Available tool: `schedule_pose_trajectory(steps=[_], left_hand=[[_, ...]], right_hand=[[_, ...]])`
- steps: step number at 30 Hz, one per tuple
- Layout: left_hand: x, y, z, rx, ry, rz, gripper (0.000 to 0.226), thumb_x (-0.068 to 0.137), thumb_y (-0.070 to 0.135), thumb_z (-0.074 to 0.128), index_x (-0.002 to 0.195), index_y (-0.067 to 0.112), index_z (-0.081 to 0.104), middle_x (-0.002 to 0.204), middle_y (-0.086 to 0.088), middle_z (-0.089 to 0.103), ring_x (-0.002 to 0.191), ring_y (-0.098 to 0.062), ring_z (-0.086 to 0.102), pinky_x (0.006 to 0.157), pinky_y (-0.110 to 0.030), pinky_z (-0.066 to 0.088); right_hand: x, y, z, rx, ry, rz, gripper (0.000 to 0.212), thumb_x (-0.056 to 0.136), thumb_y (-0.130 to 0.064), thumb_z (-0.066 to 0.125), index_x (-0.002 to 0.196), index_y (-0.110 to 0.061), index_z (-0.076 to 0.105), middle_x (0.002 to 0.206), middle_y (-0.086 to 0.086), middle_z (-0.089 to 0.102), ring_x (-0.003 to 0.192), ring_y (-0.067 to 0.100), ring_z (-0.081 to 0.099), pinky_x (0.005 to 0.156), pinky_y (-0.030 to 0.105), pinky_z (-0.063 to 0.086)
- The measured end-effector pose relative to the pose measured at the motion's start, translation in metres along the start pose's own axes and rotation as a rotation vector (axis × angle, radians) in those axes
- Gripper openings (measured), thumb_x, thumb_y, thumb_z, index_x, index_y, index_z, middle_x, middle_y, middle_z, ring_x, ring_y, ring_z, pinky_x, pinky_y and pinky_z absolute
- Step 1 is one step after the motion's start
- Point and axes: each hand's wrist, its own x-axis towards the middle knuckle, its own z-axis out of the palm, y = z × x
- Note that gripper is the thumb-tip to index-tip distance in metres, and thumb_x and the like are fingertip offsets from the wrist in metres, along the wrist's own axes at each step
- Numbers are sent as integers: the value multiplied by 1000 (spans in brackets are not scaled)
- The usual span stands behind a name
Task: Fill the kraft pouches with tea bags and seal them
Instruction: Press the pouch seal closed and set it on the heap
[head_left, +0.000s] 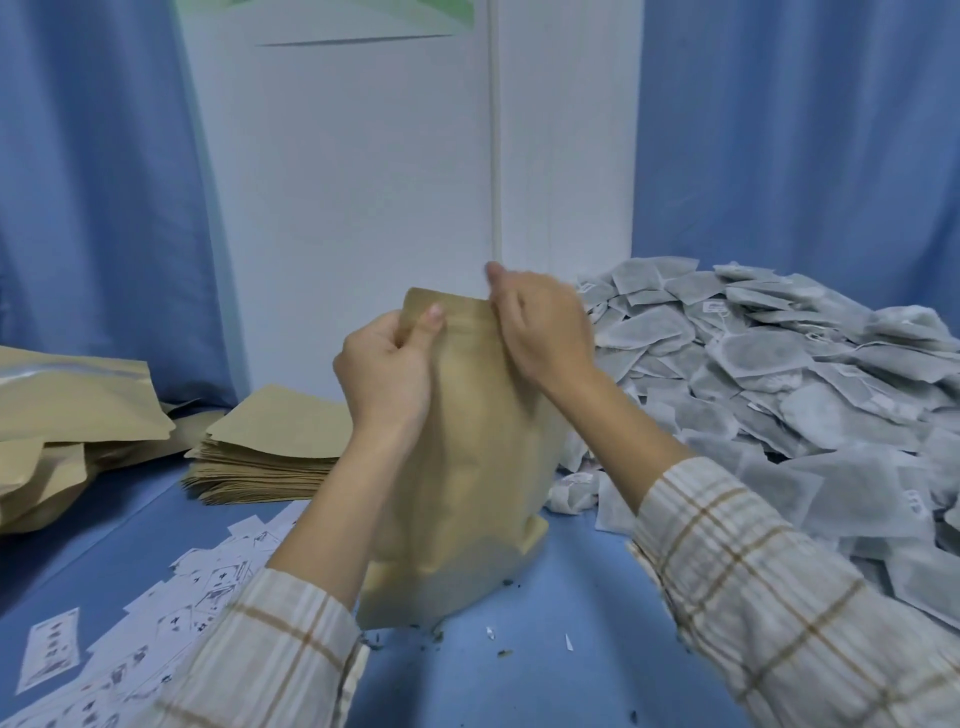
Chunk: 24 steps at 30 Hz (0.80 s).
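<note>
The upright kraft pouch (467, 457), left of the tea bag heap (779, 374), is being pinched shut at its top by left hand (387, 371) and right hand (540, 332), with pressing along the seal judged next.

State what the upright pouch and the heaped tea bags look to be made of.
Upright pouch: matte brown kraft paper, by its dull tan, softly creased face; any lining is unseen. Tea bags: thin, whitish filter paper or mesh, probably, since dark contents show through.

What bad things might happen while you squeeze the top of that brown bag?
The kraft pouch stands upright, pinched only at its top by the left hand and right hand; it might tip over. Its seal might stay partly open. Loose crumbs lie beside its base and could spread.
</note>
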Motion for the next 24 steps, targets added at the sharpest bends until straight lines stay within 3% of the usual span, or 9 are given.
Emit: schedule_pose_trajectory(steps=[3, 7, 9, 11, 13, 15, 17, 20, 24], left_hand=[[-6, 14, 2, 56, 47, 148, 57, 89, 28, 64, 49, 22, 23, 41, 6, 26, 46, -10, 23, 46, -22, 19], [-39, 26, 31, 122, -84, 361, 28, 91, 19, 59, 63, 21, 62, 53, 4, 51, 58, -12, 45, 55, -17, 30], [-62, 25, 47, 213, -228, 488, 18, 92, 18, 57, 87, 12, 73, 70, -6, 68, 65, -17, 56, 62, -24, 41], [-82, 22, 61, 370, -256, 676, 16, 86, 18, 61, 87, 10, 75, 69, -10, 70, 61, -28, 63, 53, -32, 47], [-102, 17, 73, 398, -216, 807, 8, 74, 14, 69, 76, 10, 76, 59, -8, 67, 47, -26, 61, 40, -26, 45], [-119, 10, 79, 379, -228, 815, 7, 71, 14, 74, 77, 14, 77, 62, -5, 69, 49, -23, 63, 40, -24, 45], [-134, 1, 80, 376, -261, 770, 18, 72, 17, 78, 90, 19, 76, 76, 0, 72, 65, -21, 67, 50, -25, 49], [-150, -14, 69, 262, -202, 756, 22, 78, 23, 70, 97, 11, 72, 89, -1, 70, 82, -21, 65, 73, -27, 49], [-176, -42, 40, 216, -144, 543, 35, 86, 32, 53, 59, 10, 54, 56, 3, 49, 56, -10, 43, 54, -20, 34]], right_hand=[[-15, 36, -21, -32, 45, 397, 52, 90, -58, 40, 86, -10, 58, 99, 10, 59, 100, 30, 51, 85, 39, 42], [-32, 48, -49, 787, -535, 1036, 92, 68, -87, 39, 109, -6, 54, 101, 17, 62, 83, 35, 69, 67, 46, 58], [-35, 53, -63, 1055, -737, 1114, 99, 62, -87, 46, 110, -1, 56, 97, 22, 66, 83, 41, 68, 66, 46, 57], [-44, 60, -75, 1147, -792, 1121, 69, 76, -67, 55, 91, 0, 63, 77, 17, 69, 73, 32, 70, 61, 41, 56], [-58, 68, -82, 1157, -782, 1180, 36, 92, -31, 46, 79, 0, 59, 62, 14, 66, 57, 24, 68, 51, 33, 55], [-76, 79, -85, 1219, -729, 1236, 40, 92, -5, 31, 70, 6, 62, 58, 16, 64, 51, 24, 67, 45, 30, 54], [-95, 91, -86, 1299, -658, 1237, 48, 91, 3, 28, 63, 10, 67, 62, 19, 66, 57, 27, 68, 52, 33, 57], [-120, 105, -88, 1411, -440, 1250, 32, 90, 4, 28, 90, 14, 58, 77, 26, 65, 74, 38, 65, 66, 46, 56], [-146, 126, -90, 1721, -122, 1202, 29, 91, 1, 29, 112, 14, 45, 88, 31, 63, 73, 47, 65, 56, 48, 57]])
